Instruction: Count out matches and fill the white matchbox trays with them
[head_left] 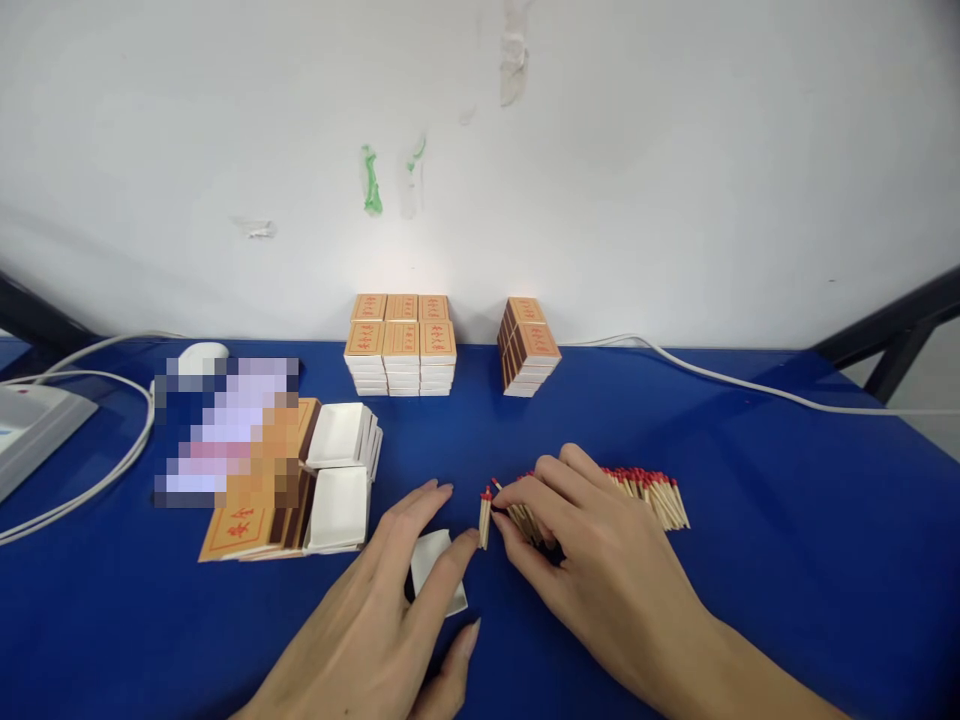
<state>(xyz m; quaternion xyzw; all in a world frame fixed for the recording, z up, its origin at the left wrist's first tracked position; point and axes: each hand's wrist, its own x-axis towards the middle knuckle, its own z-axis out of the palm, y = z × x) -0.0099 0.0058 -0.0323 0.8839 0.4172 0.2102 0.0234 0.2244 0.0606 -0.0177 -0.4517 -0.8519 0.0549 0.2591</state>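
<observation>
The left hand point(375, 590) is holding nothing clearly, its fingers lying wide around a small white tray point(430, 556), one fingertip resting at the side of a small bunch of matches point(485, 520). The right hand point(600, 530) is bringing thumb and forefinger narrowly together beside that bunch; whether they are pinching a match, one cannot tell. Its other fingers are arching over the main match pile point(660, 495), which is lying to the right on the blue table point(712, 620). The bunch is leaning on little else, so a sideways nudge could be scattering it or crossing its sticks; a trailing knuckle could be dragging the pile askew—and the left fingers could be tipping the tray. As for numbers: two hands are working, one tray is sitting apart, and two tray stacks point(337, 508) are standing beside orange sleeves point(244, 525). Behind, the left box block point(401, 342) is showing six tops, the right box block point(534, 345) two. The matches are overlapping too closely for counting.
</observation>
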